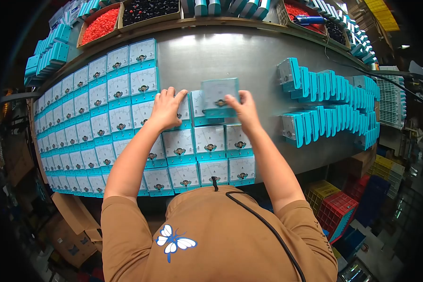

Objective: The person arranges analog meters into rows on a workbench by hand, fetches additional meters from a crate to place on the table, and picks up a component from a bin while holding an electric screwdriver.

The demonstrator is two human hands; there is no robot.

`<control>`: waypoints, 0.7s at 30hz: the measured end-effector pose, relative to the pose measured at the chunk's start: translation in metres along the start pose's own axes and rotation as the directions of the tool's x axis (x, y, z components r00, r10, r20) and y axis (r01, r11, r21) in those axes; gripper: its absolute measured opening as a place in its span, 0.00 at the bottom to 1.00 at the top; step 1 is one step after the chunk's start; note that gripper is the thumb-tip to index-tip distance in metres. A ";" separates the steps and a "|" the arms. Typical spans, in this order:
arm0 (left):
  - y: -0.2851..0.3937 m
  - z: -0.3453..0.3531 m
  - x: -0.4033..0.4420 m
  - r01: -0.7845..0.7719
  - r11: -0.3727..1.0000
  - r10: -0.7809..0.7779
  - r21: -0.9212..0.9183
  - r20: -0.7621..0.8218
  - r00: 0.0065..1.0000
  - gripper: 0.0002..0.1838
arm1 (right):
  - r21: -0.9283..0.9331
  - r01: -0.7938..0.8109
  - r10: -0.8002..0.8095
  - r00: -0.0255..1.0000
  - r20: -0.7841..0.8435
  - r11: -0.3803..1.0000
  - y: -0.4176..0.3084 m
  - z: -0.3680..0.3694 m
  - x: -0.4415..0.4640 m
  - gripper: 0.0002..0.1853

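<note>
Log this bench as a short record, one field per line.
right hand: gripping a teal-edged meter, blurred
left hand: fingers spread, at the laid-out meters
surface: grey metal table
left side of table: meters in rows, dial faces up
right side of table: teal-cased units standing on edge, two rows
far edge: boxes of red parts and black parts

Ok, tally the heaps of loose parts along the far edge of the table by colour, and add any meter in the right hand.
Red heaps: 2
Black heaps: 2
Meter in the right hand: 1
Total: 5
</note>
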State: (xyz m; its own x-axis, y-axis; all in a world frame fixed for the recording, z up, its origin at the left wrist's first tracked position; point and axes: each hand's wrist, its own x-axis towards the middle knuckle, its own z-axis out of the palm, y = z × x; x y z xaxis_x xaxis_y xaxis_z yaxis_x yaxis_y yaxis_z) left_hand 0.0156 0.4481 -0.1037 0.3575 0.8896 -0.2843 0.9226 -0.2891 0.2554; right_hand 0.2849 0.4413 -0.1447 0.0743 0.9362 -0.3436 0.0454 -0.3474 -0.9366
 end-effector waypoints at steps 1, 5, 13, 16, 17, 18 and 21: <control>0.003 -0.002 0.000 0.017 1.000 -0.017 0.013 0.021 1.000 0.55 | 0.072 0.015 -0.011 0.998 -0.061 0.997 -0.014 -0.011 -0.006 0.31; 0.018 -0.012 0.004 0.065 0.994 -0.076 0.090 0.116 0.990 0.60 | -0.023 -0.035 0.031 0.986 -0.162 0.999 -0.015 -0.043 -0.018 0.30; 0.034 -0.013 0.005 -0.027 0.997 0.029 0.077 -0.023 0.999 0.57 | -0.713 0.418 -0.495 0.861 0.113 0.563 -0.031 -0.080 -0.062 0.32; 0.081 -0.012 0.019 -0.253 0.963 0.231 -0.096 -0.193 0.954 0.50 | -0.845 0.353 -0.698 0.716 -0.033 0.402 -0.058 -0.162 -0.081 0.26; 0.103 -0.005 0.029 -0.336 0.924 0.296 -0.185 -0.213 0.931 0.49 | -0.907 0.139 -0.650 0.740 -0.172 0.398 -0.051 -0.190 -0.084 0.30; 0.127 0.002 0.038 -0.410 0.872 0.351 -0.267 -0.241 0.905 0.48 | -0.927 0.064 -0.593 0.785 -0.181 0.368 -0.031 -0.215 -0.080 0.32; 0.218 0.038 0.060 -0.443 0.807 0.397 -0.391 -0.195 0.897 0.47 | -0.950 -0.049 -0.449 0.873 -0.191 0.307 0.008 -0.248 -0.073 0.43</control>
State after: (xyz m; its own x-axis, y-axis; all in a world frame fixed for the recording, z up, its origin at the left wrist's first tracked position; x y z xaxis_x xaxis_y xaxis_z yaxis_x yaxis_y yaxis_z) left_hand 0.2442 0.4249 -0.1004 0.6589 0.7517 0.0268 0.5293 -0.4887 0.6935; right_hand 0.5267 0.3570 -0.1105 0.2342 0.9629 0.1340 0.9570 -0.2041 -0.2060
